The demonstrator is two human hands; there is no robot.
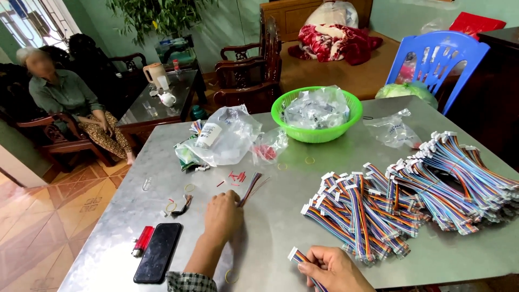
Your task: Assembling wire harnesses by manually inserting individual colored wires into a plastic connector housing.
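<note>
While the right hand (331,266) gripped one ribbon cable (300,259) beside the cable pile (411,194), the left hand (221,216) pinched loose wires (251,188); fingers could snag neighbouring connectors, tangling that pile.

Green basket (316,134) (full of clear bags), black phone (158,252), red lighter (142,240), blue chair (438,54)

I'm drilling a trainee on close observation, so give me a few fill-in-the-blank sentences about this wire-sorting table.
1. The right hand holds a ribbon cable with a ____ connector at its end.
2. The left hand rests on loose wires, knuckles up, beside a black ____.
3. The basket holding clear bags is ____.
4. The chair behind the table is ____.

Missing words: white; phone; green; blue
</note>
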